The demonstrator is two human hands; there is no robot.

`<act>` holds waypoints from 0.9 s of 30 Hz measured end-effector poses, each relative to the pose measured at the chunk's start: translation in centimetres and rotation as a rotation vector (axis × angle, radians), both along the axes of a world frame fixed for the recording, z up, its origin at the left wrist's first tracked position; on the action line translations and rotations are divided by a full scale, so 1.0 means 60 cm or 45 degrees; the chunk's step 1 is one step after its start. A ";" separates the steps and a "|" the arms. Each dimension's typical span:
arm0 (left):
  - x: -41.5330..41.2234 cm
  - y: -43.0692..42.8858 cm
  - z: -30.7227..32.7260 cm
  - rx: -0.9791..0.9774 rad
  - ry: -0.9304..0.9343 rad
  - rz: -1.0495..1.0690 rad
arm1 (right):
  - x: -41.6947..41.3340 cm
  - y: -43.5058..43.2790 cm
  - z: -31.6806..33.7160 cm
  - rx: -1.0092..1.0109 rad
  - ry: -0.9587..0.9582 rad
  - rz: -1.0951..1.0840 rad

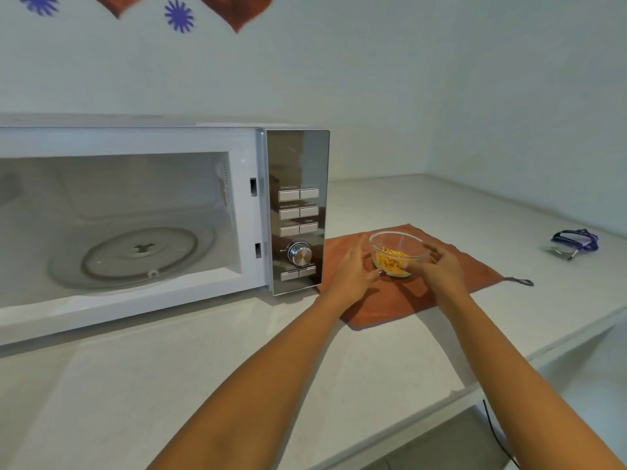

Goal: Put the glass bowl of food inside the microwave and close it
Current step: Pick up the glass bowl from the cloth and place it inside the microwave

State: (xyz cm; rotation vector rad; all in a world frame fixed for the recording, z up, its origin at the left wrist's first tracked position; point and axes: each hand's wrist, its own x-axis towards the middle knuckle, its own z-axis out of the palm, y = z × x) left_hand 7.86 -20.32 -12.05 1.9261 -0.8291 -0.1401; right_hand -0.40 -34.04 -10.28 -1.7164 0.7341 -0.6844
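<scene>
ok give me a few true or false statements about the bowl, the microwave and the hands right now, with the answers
1. The microwave stands open, its turntable bare. True.
2. The glass bowl sits on the turntable. False: it is on the orange cloth, right of the microwave.
3. The bowl holds yellow food. True.
4. Only the right hand is at the bowl. False: the left hand is at its other side too.
5. The control panel is on the microwave's left side. False: it is on the right, next to the cloth.
</scene>
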 end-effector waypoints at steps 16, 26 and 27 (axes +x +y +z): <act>0.047 -0.048 -0.008 -0.330 0.515 -0.268 | 0.011 -0.039 -0.023 0.371 -0.276 0.399; 0.050 -0.051 -0.009 -0.335 0.557 -0.302 | 0.023 -0.029 -0.005 0.671 -0.425 0.336; 0.049 -0.051 -0.008 -0.331 0.555 -0.298 | 0.023 -0.026 -0.005 0.664 -0.425 0.329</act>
